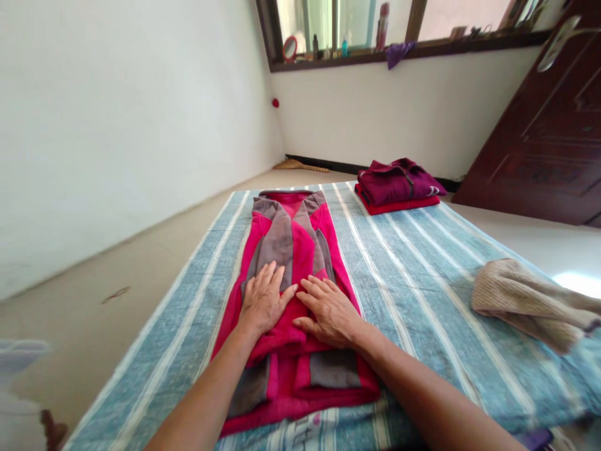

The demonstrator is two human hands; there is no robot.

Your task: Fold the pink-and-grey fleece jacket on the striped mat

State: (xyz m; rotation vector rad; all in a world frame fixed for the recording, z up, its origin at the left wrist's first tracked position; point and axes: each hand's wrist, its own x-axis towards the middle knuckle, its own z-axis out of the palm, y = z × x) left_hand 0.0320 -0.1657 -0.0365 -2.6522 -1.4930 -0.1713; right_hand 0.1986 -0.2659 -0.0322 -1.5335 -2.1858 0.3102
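A pink and grey fleece garment (pixel 293 250) lies folded lengthwise on a blue striped sheet (pixel 413 275) spread on the floor. My left hand (pixel 263 297) rests flat on its middle, fingers stretched out. My right hand (pixel 328 310) lies flat beside it, fingers spread and pointing left, almost touching the left hand. Neither hand grips anything. The garment's near end is folded over under my wrists.
A stack of folded maroon and red clothes (pixel 397 185) sits at the sheet's far right corner. A beige knit garment (pixel 530 304) lies crumpled at the right. A dark wooden door (pixel 549 125) stands at the right, a white wall (pixel 117 125) at the left, a window sill with bottles (pixel 357 50) beyond.
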